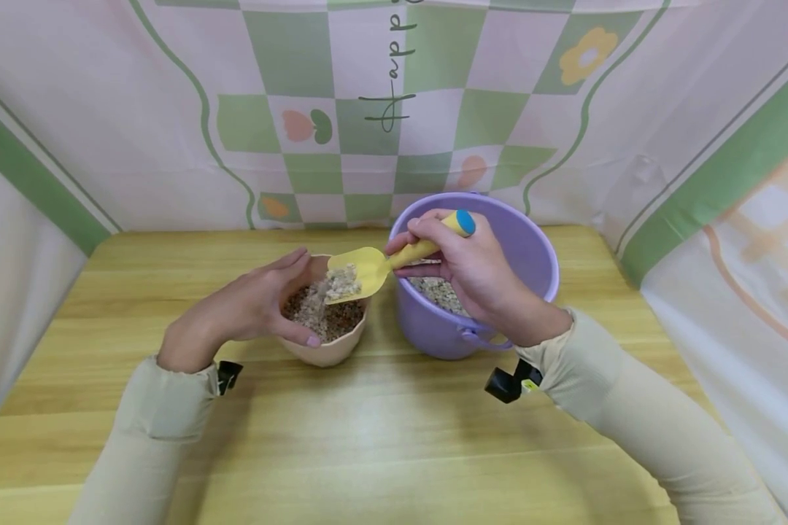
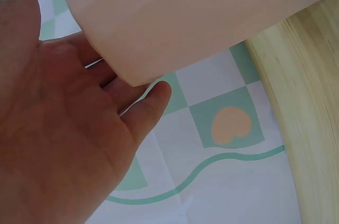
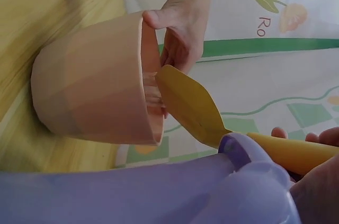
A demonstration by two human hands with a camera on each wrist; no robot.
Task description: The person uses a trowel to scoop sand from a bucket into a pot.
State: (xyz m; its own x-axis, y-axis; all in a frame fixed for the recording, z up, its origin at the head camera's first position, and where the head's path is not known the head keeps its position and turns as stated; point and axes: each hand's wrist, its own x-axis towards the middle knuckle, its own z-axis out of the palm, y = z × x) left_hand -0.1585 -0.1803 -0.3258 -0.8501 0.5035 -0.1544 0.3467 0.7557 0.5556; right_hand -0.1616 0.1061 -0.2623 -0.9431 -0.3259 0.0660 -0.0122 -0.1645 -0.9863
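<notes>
My right hand point(image 1: 476, 273) grips a small yellow shovel point(image 1: 371, 271) by its handle, over the left rim of a purple bucket point(image 1: 427, 335). The shovel's blade tips over a peach flowerpot point(image 1: 331, 354), and pale granules point(image 1: 343, 283) slide off it. In the right wrist view they fall as streaks point(image 3: 152, 90) inside the pot point(image 3: 90, 81). My left hand point(image 1: 252, 302) holds the pot from the left, thumb on the near side of the rim and fingers round the far side. Coarse brown and pale grains point(image 1: 325, 317) lie in the pot; pale gravel point(image 1: 440, 292) lies in the bucket.
Both containers stand on a wooden table point(image 1: 368, 437), the bucket right of the pot. A patterned cloth point(image 1: 361, 58) hangs behind and at both sides. The bucket's purple handle point(image 1: 492, 343) hangs at its front right.
</notes>
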